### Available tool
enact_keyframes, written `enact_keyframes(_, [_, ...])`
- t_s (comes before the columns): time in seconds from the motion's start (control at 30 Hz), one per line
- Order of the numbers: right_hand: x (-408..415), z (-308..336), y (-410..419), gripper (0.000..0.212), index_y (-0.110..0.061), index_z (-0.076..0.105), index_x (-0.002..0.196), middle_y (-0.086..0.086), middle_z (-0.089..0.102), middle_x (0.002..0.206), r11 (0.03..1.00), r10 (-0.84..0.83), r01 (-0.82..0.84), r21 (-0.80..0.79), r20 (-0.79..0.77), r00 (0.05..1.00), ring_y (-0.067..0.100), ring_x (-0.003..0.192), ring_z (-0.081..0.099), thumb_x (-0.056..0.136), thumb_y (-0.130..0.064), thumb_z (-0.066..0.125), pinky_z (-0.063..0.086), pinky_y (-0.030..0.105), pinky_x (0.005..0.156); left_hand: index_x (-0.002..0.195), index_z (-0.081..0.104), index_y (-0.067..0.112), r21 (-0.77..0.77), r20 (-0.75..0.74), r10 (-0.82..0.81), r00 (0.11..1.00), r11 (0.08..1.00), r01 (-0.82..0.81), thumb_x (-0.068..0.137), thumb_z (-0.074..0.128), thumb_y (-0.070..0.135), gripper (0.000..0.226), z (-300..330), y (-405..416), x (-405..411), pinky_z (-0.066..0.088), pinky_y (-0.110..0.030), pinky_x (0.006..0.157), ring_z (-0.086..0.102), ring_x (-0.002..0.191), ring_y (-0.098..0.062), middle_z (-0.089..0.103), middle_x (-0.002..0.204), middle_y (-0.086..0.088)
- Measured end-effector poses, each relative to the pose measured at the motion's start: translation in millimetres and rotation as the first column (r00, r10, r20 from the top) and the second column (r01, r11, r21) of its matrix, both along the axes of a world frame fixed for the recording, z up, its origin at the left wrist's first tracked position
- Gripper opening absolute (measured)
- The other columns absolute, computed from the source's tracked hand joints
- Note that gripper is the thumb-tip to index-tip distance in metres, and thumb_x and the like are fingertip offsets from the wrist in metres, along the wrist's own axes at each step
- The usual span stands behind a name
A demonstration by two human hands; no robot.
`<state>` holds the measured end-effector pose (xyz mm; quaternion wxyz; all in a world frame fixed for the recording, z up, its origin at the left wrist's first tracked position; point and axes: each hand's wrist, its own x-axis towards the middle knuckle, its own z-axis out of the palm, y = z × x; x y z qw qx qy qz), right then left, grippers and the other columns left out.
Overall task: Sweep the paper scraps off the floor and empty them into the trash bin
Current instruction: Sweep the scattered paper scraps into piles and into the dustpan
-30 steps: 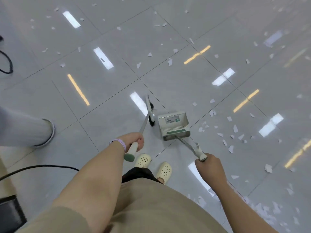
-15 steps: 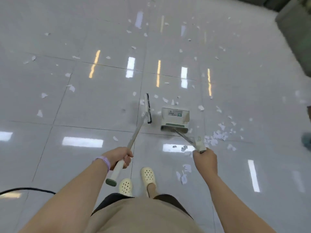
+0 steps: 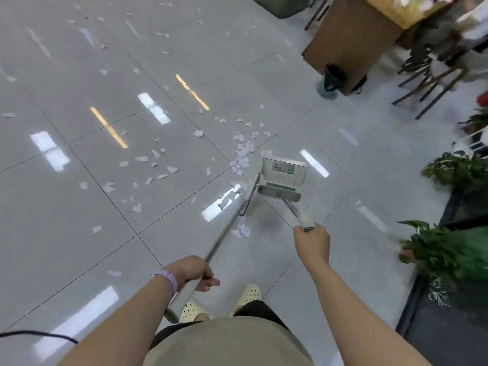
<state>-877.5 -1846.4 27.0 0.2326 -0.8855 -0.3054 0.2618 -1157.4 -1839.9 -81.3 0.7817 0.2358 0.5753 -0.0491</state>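
Observation:
My left hand (image 3: 194,272) grips the long handle of a broom (image 3: 224,235), whose dark bristle head lies on the floor just left of the dustpan. My right hand (image 3: 313,240) holds the handle of the white dustpan (image 3: 284,175), which stands on the tiles ahead of me. White paper scraps (image 3: 244,151) lie in a cluster just left of the dustpan, and more are strewn across the grey tiles to the left and far back. A small green trash bin (image 3: 330,83) with a dark liner stands at the far right beside a wooden cabinet.
A wooden cabinet (image 3: 351,38) and dark chair legs (image 3: 433,80) crowd the top right. Potted plants (image 3: 446,249) line a dark ledge along the right edge. A black cable (image 3: 39,334) runs over the floor at lower left. My cream clogs (image 3: 248,294) are just below the broom.
The view has swung to the right, bringing the cabinet, bin and plants into sight. Broom and dustpan have moved with me and now sit close together beside a scrap cluster.

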Motion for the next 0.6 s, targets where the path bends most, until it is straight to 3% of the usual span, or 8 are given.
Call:
enact_keyframes(0.07, [16, -5, -21, 0.021, -0.012, 0.038, 0.064, 0.004, 0.042, 0.058, 0.996, -0.086, 0.086, -0.01, 0.004, 0.996, 0.023, 0.052, 0.037, 0.08, -0.013, 0.052, 0.031, 0.029, 0.05, 0.096, 0.053, -0.003, 0.011, -0.01, -0.11, 0.994, 0.994, 0.11, 0.099, 0.052, 0.003, 0.006, 1, -4, 13, 0.042, -0.022, 0.041, 0.046, 0.04, -0.009, 0.069, 0.067, -0.011])
enact_keyframes(0.13, [31, -10, -45, 0.02, -0.013, 0.04, 0.064, 0.005, 0.045, 0.058, 0.989, -0.144, 0.144, -0.036, 0.015, 0.99, 0.024, 0.05, 0.04, 0.08, -0.015, 0.051, 0.034, 0.03, 0.05, 0.084, 0.052, 0.006, -0.001, -0.011, -0.158, 0.987, 0.987, 0.158, 0.098, 0.058, 0.008, 0.015, -2, -10, 29, 0.038, -0.02, 0.04, 0.041, 0.039, -0.007, 0.058, 0.055, -0.002])
enact_keyframes(0.33, [70, -21, -113, 0.014, -0.01, 0.046, 0.066, 0.009, 0.048, 0.059, 0.971, -0.229, 0.229, -0.061, 0.012, 0.973, 0.027, 0.052, 0.045, 0.078, -0.014, 0.051, 0.039, 0.031, 0.048, 0.08, 0.05, 0.008, -0.149, 0.045, -0.082, 0.996, 0.985, 0.088, 0.101, 0.054, 0.017, 0.024, -11, -44, 84, 0.033, -0.016, 0.034, 0.04, 0.034, -0.005, 0.049, 0.053, 0.0])
enact_keyframes(0.53, [91, -39, -181, 0.021, -0.008, 0.049, 0.066, 0.01, 0.053, 0.059, 0.962, -0.258, 0.254, -0.101, -0.031, 0.966, 0.028, 0.05, 0.049, 0.082, -0.02, 0.055, 0.043, 0.034, 0.048, 0.097, 0.046, 0.006, -0.267, 0.033, 0.041, 0.999, 0.963, -0.03, 0.105, 0.045, 0.023, 0.019, -29, -76, 128, 0.032, -0.013, 0.033, 0.037, 0.03, -0.006, 0.049, 0.048, -0.003])
enact_keyframes(0.6, [92, -44, -195, 0.023, -0.008, 0.048, 0.067, 0.009, 0.051, 0.059, 0.964, -0.244, 0.237, -0.123, -0.045, 0.969, 0.028, 0.05, 0.049, 0.084, -0.022, 0.056, 0.042, 0.032, 0.048, 0.094, 0.046, 0.005, -0.306, 0.024, 0.103, 0.994, 0.948, -0.091, 0.105, 0.043, 0.021, 0.02, -35, -74, 134, 0.031, -0.013, 0.031, 0.037, 0.028, -0.008, 0.046, 0.047, -0.003])
